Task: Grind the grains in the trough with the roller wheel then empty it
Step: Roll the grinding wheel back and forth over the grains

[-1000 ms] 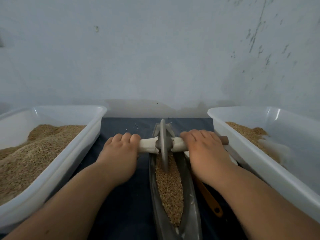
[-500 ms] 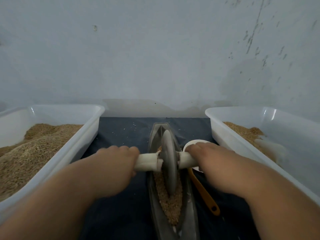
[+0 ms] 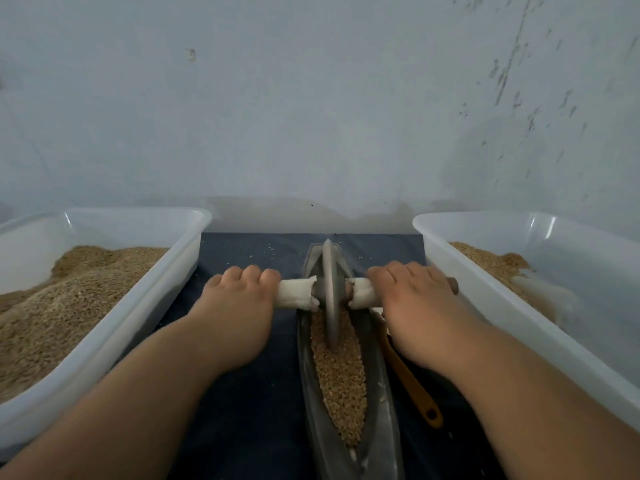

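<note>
key relation: roller wheel [image 3: 330, 292] stands on edge at the 12 o'clock end of the trough [image 3: 306, 375]; almost all the grains [image 3: 341, 382] lie toward 6 o'clock from it, so I judge the next roll has to come back toward the person
trough axis: long axis runs 12 to 6, pointed ends, near tip under the bottom edge of view
axle axis: axle handle [image 3: 296, 293] runs 9 to 3, crosswise to the trough, roughly level
left hand: left hand [image 3: 235, 306] at 9 o'clock of the disc, fingers curled over the white-wrapped handle, gripping it
right hand: right hand [image 3: 412, 303] at 3 o'clock of the disc, fingers curled over the other half, gripping it; bare brown tip of the handle pokes out past the knuckles
nearer hand: right sits a bit closer to the disc; left leaves more wrap showing
wheel look: thin grey metal disc, seen edge-on, lower rim sunk into the grain bed
grain look: tan, kernels look mostly whole, heaped along the trough floor; far tip past the wheel looks near bare
trough look: grey, boat-shaped, narrow, a few pale bits on the walls
progress: judged mid-grind, emptying not begun
left tub: left tub [image 3: 114, 341] at 9 o'clock, heaped with tan grain
right tub: right tub [image 3: 519, 341] at 3 o'clock, thinner layer of grain
scoop: orange-handled scoop [image 3: 412, 386] between trough and right tub, bowl hidden under the right hand
base: dark blue cloth [image 3: 242, 410]
</note>
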The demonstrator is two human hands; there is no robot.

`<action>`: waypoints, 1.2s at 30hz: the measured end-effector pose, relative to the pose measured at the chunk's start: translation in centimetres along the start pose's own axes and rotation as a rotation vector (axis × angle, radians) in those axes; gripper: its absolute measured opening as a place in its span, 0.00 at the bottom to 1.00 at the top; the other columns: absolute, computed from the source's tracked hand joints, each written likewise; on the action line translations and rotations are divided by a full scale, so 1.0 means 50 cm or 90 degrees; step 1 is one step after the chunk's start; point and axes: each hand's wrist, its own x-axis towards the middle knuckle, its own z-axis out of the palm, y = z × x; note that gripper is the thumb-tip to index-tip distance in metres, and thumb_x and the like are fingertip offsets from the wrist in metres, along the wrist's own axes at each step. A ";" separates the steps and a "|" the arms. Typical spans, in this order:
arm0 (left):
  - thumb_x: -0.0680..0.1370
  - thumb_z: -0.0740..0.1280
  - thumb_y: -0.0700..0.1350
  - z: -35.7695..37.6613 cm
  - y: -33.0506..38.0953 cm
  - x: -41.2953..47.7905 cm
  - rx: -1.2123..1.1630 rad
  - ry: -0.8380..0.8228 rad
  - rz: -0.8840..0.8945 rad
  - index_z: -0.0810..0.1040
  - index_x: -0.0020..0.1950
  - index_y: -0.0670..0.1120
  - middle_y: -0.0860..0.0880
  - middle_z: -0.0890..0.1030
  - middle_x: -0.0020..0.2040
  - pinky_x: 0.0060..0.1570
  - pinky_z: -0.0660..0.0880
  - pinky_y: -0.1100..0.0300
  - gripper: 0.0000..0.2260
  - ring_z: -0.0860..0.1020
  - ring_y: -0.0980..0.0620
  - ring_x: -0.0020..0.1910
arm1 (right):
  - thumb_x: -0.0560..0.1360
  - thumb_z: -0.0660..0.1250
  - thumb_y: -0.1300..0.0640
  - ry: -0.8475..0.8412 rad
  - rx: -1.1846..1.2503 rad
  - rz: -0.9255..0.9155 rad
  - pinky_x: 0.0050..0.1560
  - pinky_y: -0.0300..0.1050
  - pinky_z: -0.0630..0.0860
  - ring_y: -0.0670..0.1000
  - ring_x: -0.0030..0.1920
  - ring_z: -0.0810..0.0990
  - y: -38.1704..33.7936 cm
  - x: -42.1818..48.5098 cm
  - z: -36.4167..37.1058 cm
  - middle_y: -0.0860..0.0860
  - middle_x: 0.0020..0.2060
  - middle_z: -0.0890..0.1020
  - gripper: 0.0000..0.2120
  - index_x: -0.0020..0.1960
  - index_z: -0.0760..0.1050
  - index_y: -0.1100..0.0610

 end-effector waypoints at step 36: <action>0.79 0.60 0.56 -0.094 -0.010 -0.063 -0.086 -0.283 0.120 0.64 0.52 0.57 0.56 0.74 0.48 0.44 0.70 0.61 0.07 0.74 0.57 0.44 | 0.76 0.63 0.56 -0.184 0.067 -0.090 0.37 0.43 0.71 0.44 0.39 0.71 0.028 -0.074 -0.073 0.44 0.42 0.71 0.11 0.53 0.65 0.44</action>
